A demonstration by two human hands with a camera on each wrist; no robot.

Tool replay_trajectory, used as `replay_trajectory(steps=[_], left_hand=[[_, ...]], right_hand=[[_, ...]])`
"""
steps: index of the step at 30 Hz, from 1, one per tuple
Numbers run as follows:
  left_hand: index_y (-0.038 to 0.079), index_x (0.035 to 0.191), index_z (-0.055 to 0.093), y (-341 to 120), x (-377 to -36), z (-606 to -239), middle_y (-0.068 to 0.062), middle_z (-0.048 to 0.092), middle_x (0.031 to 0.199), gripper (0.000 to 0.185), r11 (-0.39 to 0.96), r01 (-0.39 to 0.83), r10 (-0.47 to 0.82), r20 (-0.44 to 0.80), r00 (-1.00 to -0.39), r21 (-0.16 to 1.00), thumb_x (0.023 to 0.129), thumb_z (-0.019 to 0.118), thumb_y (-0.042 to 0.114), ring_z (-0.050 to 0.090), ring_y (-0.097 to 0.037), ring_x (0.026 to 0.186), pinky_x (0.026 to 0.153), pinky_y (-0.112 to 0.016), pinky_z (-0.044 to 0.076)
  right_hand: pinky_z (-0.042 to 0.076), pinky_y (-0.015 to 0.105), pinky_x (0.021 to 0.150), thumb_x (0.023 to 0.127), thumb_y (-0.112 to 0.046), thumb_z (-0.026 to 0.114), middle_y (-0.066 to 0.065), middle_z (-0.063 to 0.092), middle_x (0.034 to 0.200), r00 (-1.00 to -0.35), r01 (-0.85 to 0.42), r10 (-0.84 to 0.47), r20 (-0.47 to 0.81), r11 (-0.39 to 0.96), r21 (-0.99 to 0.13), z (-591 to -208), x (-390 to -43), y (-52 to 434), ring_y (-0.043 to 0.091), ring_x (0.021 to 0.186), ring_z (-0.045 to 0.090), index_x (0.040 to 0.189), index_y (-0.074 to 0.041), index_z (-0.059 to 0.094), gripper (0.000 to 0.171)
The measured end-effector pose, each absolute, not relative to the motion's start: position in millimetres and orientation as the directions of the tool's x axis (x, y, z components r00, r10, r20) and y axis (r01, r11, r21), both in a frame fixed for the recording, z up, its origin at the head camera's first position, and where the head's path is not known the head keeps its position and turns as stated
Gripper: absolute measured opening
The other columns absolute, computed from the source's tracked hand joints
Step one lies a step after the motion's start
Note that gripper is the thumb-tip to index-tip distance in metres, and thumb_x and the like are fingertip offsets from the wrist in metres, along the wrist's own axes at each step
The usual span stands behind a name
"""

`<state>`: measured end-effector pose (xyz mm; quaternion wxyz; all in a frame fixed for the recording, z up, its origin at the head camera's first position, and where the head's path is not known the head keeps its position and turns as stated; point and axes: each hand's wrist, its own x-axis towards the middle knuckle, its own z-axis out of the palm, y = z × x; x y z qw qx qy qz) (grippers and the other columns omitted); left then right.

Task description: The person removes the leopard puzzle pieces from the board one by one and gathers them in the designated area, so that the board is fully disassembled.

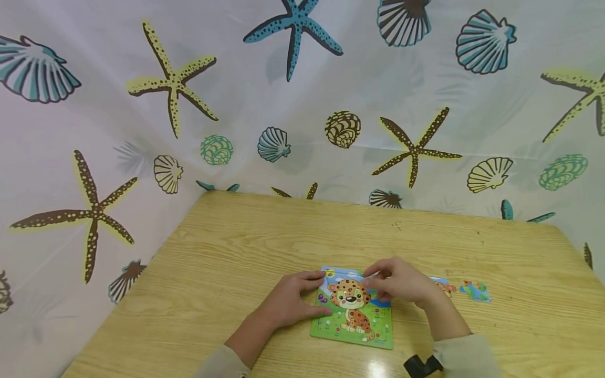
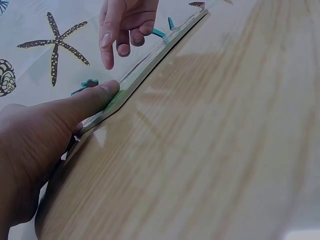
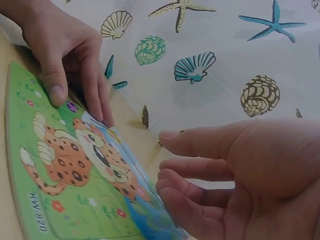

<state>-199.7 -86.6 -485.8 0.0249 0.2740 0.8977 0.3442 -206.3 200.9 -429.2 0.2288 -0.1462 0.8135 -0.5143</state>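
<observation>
Left hand (image 1: 288, 302) open, steadies puzzle (image 1: 352, 315) left edge. Right hand (image 1: 399, 281) open, fingers loosely curved, pressing top piece. Likely next: fetch loose pieces (image 1: 475, 290) at right.

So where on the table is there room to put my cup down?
The table is bare on its whole left side, left of the left hand, and along the back edge by the seashell curtain. The front right corner also looks free. It is crowded in the middle, where both hands rest on the leopard puzzle, and just right of the right hand, where loose puzzle pieces lie.
</observation>
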Motion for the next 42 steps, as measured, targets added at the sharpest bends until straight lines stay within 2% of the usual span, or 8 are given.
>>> replay_trajectory(steps=[6, 20, 33, 42], left_hand=[[0.006, 0.134, 0.062, -86.9, -199.3, -486.2, 0.002, 0.058, 0.144, 0.078, 0.613, 0.472, 0.512, 0.136, -0.848, 0.633, 0.076, 0.082, 0.054, 0.054, -0.024, 0.135, 0.112, -0.043, 0.047], [0.008, 0.135, 0.062, -88.0, -198.8, -486.8, 0.003, 0.059, 0.143, 0.077, 0.624, 0.49, 0.516, 0.149, -0.843, 0.609, 0.078, 0.08, 0.057, 0.055, -0.023, 0.134, 0.111, -0.042, 0.048], [0.007, 0.139, 0.058, -88.9, -197.6, -490.2, 0.0, 0.055, 0.148, 0.075, 0.546, 0.587, 0.583, 0.231, -0.779, 0.598, 0.082, 0.08, 0.049, 0.05, -0.021, 0.139, 0.113, -0.042, 0.046], [0.006, 0.141, 0.056, -87.0, -198.4, -486.6, -0.001, 0.053, 0.15, 0.077, 0.545, 0.584, 0.606, 0.199, -0.77, 0.601, 0.081, 0.08, 0.048, 0.047, -0.022, 0.141, 0.115, -0.042, 0.043]], right_hand=[[0.059, 0.032, 0.066, 0.096, -0.024, 0.068, 0.016, 0.069, 0.09, -0.836, 0.0, -0.495, -0.236, 0.431, -0.903, -432.0, -204.5, 190.6, 0.017, 0.069, 0.063, 0.126, 0.004, 0.064, 0.041], [0.064, 0.035, 0.067, 0.097, -0.024, 0.067, 0.013, 0.071, 0.094, -0.78, 0.048, -0.556, -0.289, 0.407, -0.912, -441.9, -198.3, 165.3, 0.017, 0.071, 0.07, 0.133, 0.006, 0.059, 0.047], [0.063, 0.033, 0.067, 0.097, -0.023, 0.067, 0.011, 0.067, 0.089, -0.789, 0.069, -0.526, -0.317, 0.437, -0.897, -445.3, -197.6, 159.0, 0.016, 0.07, 0.068, 0.129, 0.003, 0.061, 0.042], [0.062, 0.032, 0.065, 0.097, -0.021, 0.066, 0.011, 0.066, 0.09, -0.808, 0.064, -0.508, -0.299, 0.428, -0.901, -445.8, -197.9, 157.0, 0.016, 0.069, 0.065, 0.123, 0.003, 0.061, 0.035]])
